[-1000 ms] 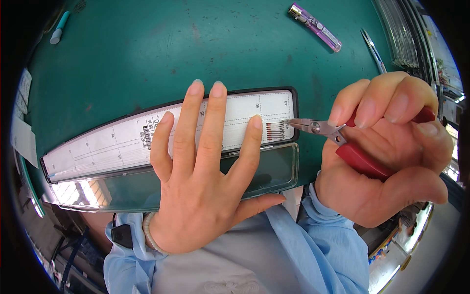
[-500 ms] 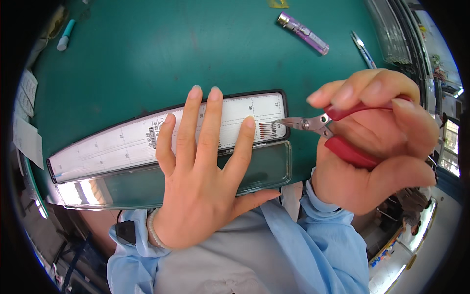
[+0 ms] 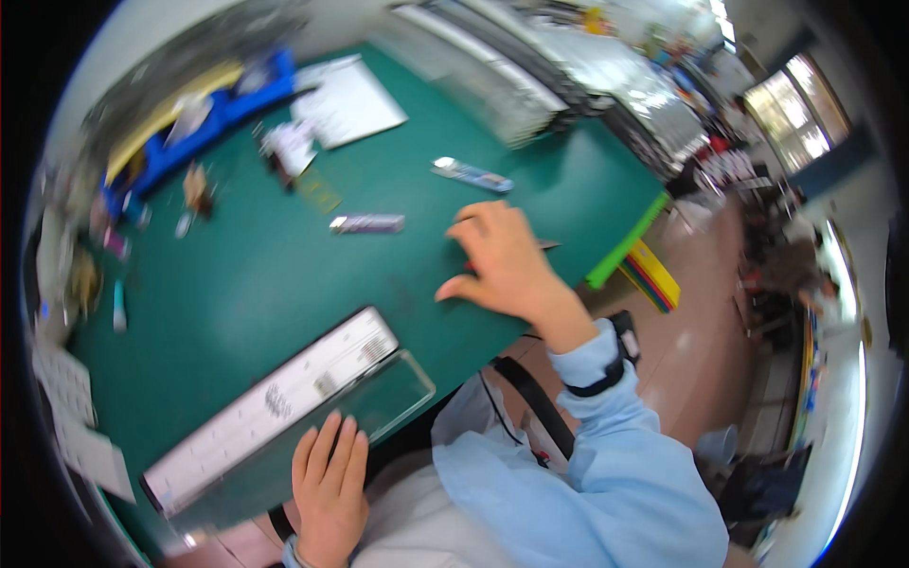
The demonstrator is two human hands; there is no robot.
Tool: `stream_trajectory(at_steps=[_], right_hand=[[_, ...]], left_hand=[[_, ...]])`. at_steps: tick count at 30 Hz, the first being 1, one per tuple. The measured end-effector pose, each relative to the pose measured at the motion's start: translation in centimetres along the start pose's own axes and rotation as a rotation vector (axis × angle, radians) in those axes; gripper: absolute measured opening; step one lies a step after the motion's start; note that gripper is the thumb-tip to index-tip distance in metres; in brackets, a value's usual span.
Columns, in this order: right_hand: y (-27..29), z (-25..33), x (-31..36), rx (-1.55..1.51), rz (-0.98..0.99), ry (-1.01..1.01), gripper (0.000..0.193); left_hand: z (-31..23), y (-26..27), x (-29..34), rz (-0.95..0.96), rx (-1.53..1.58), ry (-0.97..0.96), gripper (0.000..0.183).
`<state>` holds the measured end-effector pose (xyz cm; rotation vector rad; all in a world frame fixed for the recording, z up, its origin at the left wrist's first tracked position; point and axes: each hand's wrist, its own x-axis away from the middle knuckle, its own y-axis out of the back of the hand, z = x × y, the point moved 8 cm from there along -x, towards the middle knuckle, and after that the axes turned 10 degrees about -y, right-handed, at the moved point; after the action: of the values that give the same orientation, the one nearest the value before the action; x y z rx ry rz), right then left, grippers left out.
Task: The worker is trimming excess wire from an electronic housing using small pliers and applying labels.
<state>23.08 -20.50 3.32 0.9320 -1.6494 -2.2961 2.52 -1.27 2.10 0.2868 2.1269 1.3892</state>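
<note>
My left hand (image 3: 331,492) lies with fingers stretched out at the near edge of a clear hinged lid (image 3: 407,396). This lid belongs to a long, narrow case (image 3: 260,410) with a dark rim and a printed white insert. A patch of small dark marks shows at its far right end, too blurred to make out. Out over the green tabletop, my right hand (image 3: 507,256) is palm down, curled loosely round red-handled pliers (image 3: 548,245). Only their grey tip and a bit of red show; the hand hides the rest.
Beyond my right hand lie a purple lighter (image 3: 367,224) and a slim blue tool (image 3: 471,175). White paper (image 3: 355,99) and a blue tray (image 3: 213,118) are farther back. A teal-capped marker (image 3: 119,305) lies left. A yellow striped object (image 3: 653,275) juts past the right table edge.
The view has swung right and is blurred. My right hand has left the case with the pliers, turning palm down. My left hand has slid off the insert to the lid's near edge.
</note>
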Motion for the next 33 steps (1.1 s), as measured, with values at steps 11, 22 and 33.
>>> stream_trajectory(at_steps=[11, 22, 33], right_hand=[[8.3, -22.5, 16.1, -0.167, -0.980, -0.850, 0.013], [7.5, -28.8, 16.3, 0.252, -0.599, -0.568, 0.025], [8.5, -30.3, 15.7, -0.135, -0.695, -0.531, 0.010]], left_hand=[[-0.4, 0.0, -3.1, -0.103, 0.038, -0.135, 0.059], [0.4, 0.1, -3.4, -0.136, 0.024, -0.109, 0.042], [0.1, -0.2, -3.5, -0.150, 0.023, -0.102, 0.042]])
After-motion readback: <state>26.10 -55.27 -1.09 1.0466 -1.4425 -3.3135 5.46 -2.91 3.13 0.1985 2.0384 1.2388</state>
